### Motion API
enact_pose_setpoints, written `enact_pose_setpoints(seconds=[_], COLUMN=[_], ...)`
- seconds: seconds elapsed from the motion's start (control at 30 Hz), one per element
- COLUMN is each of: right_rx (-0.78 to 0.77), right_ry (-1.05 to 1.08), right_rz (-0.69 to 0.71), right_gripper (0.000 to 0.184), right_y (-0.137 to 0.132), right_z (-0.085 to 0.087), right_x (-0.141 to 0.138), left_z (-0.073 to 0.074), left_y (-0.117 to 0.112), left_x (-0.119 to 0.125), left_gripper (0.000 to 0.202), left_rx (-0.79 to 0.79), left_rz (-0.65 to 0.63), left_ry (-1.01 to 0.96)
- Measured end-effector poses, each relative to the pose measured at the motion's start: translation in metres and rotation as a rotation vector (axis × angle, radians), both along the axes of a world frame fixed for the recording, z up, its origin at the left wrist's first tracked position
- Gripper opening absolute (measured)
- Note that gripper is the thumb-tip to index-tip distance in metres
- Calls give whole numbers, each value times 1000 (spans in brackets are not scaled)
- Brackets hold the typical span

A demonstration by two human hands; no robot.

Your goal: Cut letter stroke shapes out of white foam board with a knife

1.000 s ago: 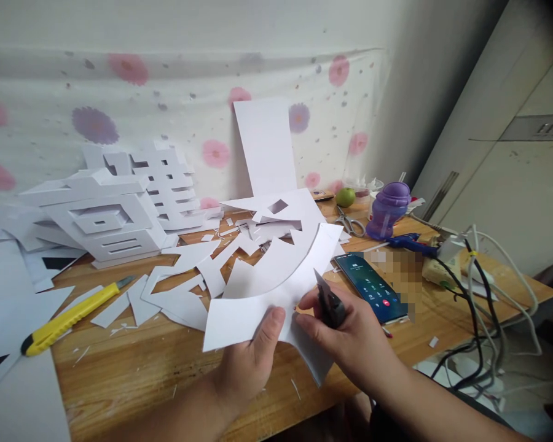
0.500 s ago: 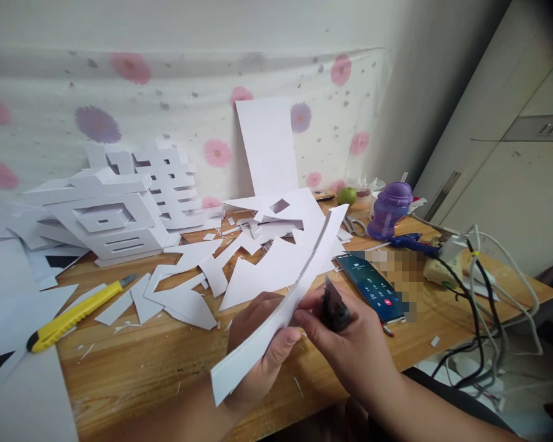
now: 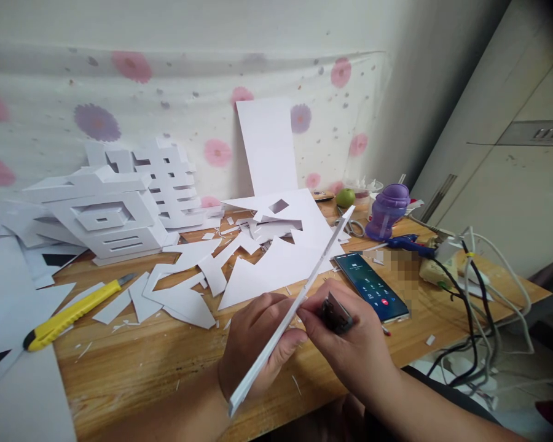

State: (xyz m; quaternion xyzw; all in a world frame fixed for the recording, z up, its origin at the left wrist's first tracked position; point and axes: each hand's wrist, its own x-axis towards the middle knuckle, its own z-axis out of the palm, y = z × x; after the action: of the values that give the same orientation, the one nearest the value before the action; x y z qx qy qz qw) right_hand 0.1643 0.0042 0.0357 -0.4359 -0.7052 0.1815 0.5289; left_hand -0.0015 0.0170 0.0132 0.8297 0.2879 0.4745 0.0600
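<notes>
My left hand (image 3: 262, 334) is closed round a long white card strip (image 3: 299, 301), which I see nearly edge-on, slanting from lower left to upper right above the table. A small dark knife (image 3: 335, 314) with a short blade pointing up is tucked in my right hand (image 3: 350, 341). That hand's thumb and forefinger meet at the strip's edge, close to my left thumb; whether they pinch it or a small shred, I cannot tell. Behind the hands lies a large white cut sheet (image 3: 276, 264).
Left on the wooden table (image 3: 133, 374) lies a yellow utility knife (image 3: 76, 313) among white offcuts. White built-up card characters (image 3: 115, 218) stand behind. To the right are a phone (image 3: 373, 288), scissors (image 3: 352, 227), a purple bottle (image 3: 389, 212), a blue glue gun (image 3: 410, 244) and tangled cables (image 3: 477, 319).
The strip has turned from showing its broad curved face to nearly edge-on, and its lower end has shifted right. Both hands keep hold of what they had.
</notes>
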Motion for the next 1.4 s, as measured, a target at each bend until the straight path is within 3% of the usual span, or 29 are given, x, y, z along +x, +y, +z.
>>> enact_pose_setpoints(seconds=[0.27, 0.5, 0.63, 0.77, 0.87, 0.97, 1.1, 1.2, 1.3, 1.4], right_rx=[7, 20, -9, -217, -422, -555, -694, -714, -638, -555], right_ry=[52, 79, 115, 220, 284, 289, 228, 212, 226, 209], right_rz=[71, 32, -22, -83, -44, -1, 157, 210, 196, 319], right_gripper=[15, 16, 15, 12, 7, 17, 30, 30, 30, 29], right_y=[5, 6, 11, 17, 19, 18, 15, 14, 11, 7], right_z=[1, 0, -2, -3, -3, 0, 1, -1, -3, -3], right_x=[1, 0, 8, 21, 28, 32, 32, 28, 21, 18], left_z=[0, -3, 3, 2, -8, -10, 1, 6, 3, 1], left_y=[0, 0, -3, -1, 6, 13, 17, 14, 9, 6], left_x=[0, 4, 6, 5, 7, 11, 14, 16, 18, 19], left_gripper=[35, 34, 27, 10, 18, 22, 24, 27, 25, 26], left_rx=[-14, -98, -147, -362, -566, -803, -963, -1067, -1218, -1312], left_rz=[-16, -17, 44, 120, 125, 6, -107, -173, -256, -358], left_ry=[0, -25, -70, -199, -564, -912, -1149, -1228, -1246, -1183])
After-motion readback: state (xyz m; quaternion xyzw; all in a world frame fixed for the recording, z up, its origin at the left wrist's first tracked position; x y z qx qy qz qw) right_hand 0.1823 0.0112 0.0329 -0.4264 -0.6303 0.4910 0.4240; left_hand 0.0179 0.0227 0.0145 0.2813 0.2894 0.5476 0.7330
